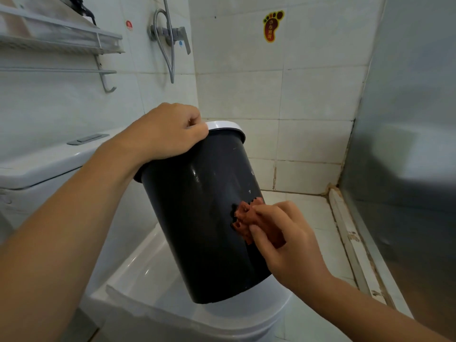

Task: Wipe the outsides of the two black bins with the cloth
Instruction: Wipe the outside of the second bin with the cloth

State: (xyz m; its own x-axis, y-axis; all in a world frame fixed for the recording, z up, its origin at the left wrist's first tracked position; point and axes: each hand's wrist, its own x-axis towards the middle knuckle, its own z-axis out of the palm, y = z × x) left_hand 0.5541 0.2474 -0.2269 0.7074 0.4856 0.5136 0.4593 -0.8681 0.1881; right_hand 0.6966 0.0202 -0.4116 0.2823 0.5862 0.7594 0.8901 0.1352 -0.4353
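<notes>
A black bin [202,218] with a white rim ring stands tilted on the closed toilet lid [148,280], its top leaning away to the left. My left hand [165,132] grips the bin's rim from above. My right hand [283,240] holds a folded reddish-brown cloth [244,218] and presses it against the bin's right side, a little below the middle. Only one black bin is in view.
The white toilet tank [49,166] with its flush button is at the left. A metal shelf and towel rail [61,45] hang on the left wall. A shower mixer and hose [170,38] are mounted on the tiled wall. A frosted partition [407,144] and floor sill close the right.
</notes>
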